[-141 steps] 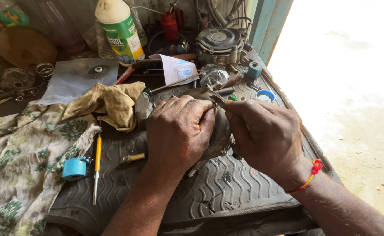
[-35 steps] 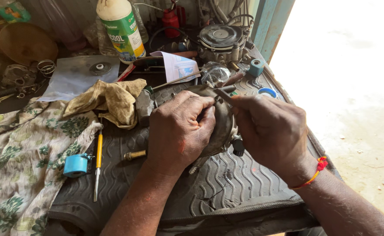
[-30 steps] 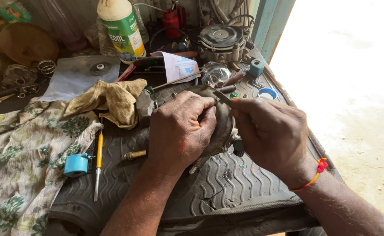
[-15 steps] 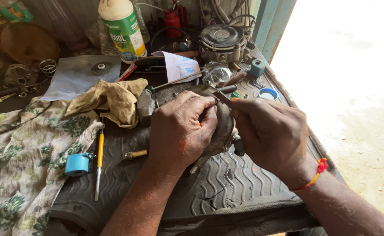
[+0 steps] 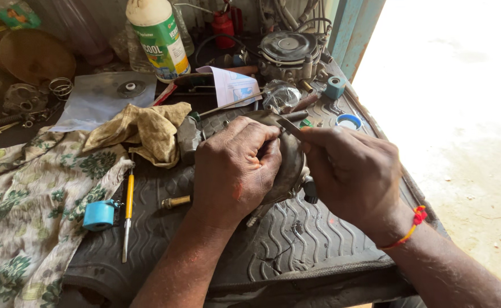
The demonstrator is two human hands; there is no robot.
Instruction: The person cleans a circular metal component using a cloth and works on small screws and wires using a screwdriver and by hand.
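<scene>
Head view, read from the left edge across: a flowered cloth (image 5: 17,205) covers the near left of the bench, and at its right border lie a small blue roll of tape (image 5: 99,215) and a yellow-handled screwdriver (image 5: 128,208), its shaft pointing toward six o'clock. At about eleven o'clock from them sits a crumpled tan rag (image 5: 145,128), with a white-and-green plastic bottle (image 5: 158,37) standing behind it at twelve o'clock. A ribbed black rubber mat (image 5: 296,245) covers the middle of the bench. On it the left hand (image 5: 236,168) is curled around a round, dark metal part (image 5: 287,162), fingers closed over its top edge and gripping it. Just to the right, at three o'clock from that hand, the right hand (image 5: 356,171) has its fingers pinched shut on a thin flat metal blade (image 5: 289,127), whose tip points toward ten o'clock and rests against the upper rim of the part. A red thread band (image 5: 413,225) circles the right wrist. Farther back, at one o'clock, lies a blue ring (image 5: 348,121).
</scene>
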